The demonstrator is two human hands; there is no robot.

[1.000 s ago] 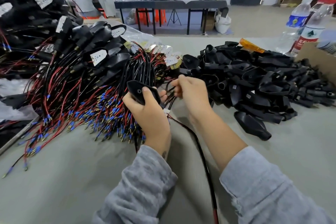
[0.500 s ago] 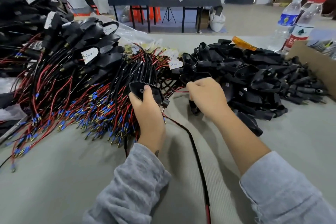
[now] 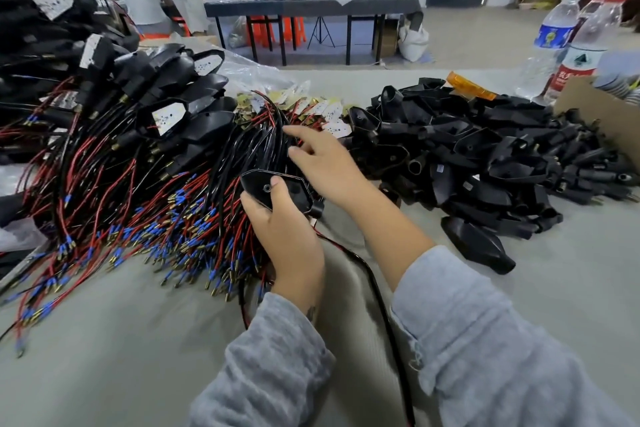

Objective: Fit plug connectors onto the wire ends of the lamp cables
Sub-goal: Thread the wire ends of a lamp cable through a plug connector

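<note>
At the tabletop's [image 3: 104,357] near edge, a worker's left hand [image 3: 287,239] grips a black lamp housing [image 3: 277,189], thumb pressed on its face, its cable [image 3: 377,295] trailing toward the sleeve. The right hand [image 3: 325,163], fingers loosely spread, reaches over the wire bundle [image 3: 145,218] heaped toward the left edge. Empty housings [image 3: 485,156] crowd the right side.

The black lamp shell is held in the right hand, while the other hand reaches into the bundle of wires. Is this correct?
Not quite. The head view shows the black lamp shell in the left hand; the right hand reaches into the bundle of wires.
</note>
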